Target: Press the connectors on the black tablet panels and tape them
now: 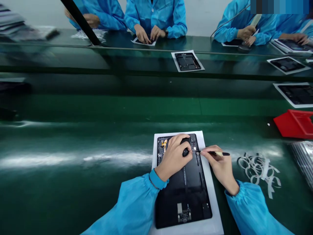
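An opened black tablet housing with exposed circuit parts lies on a white sheet in front of me. Over its upper part, my left hand has its thumb and forefinger curled around a small round black item. My right hand pinches a thin dark tool with a pale band, whose tip points left at the tablet's upper right edge, close to my left fingertips. An orange flex piece shows left of my left hand.
Curled white strips lie right of my right hand. Further right are a red bin and stacked clear trays. Other tablets rest beyond a raised ledge, where several people in blue work. A black post stands at the upper left.
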`<action>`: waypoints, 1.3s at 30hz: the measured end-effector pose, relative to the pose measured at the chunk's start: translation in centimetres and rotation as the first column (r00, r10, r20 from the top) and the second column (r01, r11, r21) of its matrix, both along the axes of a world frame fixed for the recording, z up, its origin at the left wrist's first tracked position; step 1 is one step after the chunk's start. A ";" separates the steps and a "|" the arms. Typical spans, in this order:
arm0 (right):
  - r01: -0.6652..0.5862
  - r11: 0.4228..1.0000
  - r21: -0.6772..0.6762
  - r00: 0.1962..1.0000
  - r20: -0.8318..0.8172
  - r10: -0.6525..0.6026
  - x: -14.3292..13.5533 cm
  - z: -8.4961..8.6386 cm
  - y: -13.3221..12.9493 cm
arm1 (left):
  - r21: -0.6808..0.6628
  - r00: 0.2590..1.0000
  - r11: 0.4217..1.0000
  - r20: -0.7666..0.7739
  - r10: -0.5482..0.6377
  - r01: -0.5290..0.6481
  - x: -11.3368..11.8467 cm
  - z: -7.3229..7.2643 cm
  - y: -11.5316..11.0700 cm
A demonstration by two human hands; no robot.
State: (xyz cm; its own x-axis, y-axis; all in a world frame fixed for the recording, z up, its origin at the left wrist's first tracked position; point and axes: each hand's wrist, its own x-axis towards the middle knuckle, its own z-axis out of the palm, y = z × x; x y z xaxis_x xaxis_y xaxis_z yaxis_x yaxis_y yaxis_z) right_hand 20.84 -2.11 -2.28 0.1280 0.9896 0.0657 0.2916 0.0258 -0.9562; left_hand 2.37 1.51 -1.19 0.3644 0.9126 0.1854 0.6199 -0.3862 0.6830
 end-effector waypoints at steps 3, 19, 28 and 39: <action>0.059 0.998 0.011 0.998 -0.001 -0.059 0.0 0.0 0.1 | -0.005 1.000 1.000 0.009 -0.002 0.002 0.0 -0.1 0.0; -0.024 0.999 -0.026 0.999 -0.038 0.023 -0.5 0.3 0.2 | -0.061 0.998 0.997 0.035 0.048 -0.046 0.2 0.2 0.2; -0.042 0.996 -0.075 0.998 -0.046 0.039 -0.6 0.2 0.6 | -0.070 0.999 0.997 0.023 0.028 -0.026 0.0 0.2 0.3; -0.057 0.995 -0.077 0.997 -0.055 0.053 -0.1 0.5 0.9 | -0.114 0.999 0.993 0.024 0.025 -0.022 -0.1 0.5 0.5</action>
